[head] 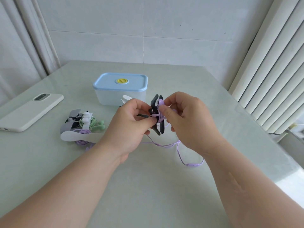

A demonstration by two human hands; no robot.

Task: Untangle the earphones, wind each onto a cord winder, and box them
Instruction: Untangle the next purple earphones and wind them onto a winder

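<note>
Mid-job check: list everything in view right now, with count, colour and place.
box: one, clear with blue lid, back centre of table, lid on
phone: one, white, far left
pile of earphones and winders: one heap, grey, white, green, purple, left of the hands
white winder: one, before the box, partly hidden
black winder: one, held above the table
purple earphones: one pair, on the black winder, cord trailing to the table
table: one, pale grey-green
left hand: grips black winder
right hand: pinches purple earphones

Bright soft daylight from the right, glare on the table [156,186], wide-angle bowing at edges.
</note>
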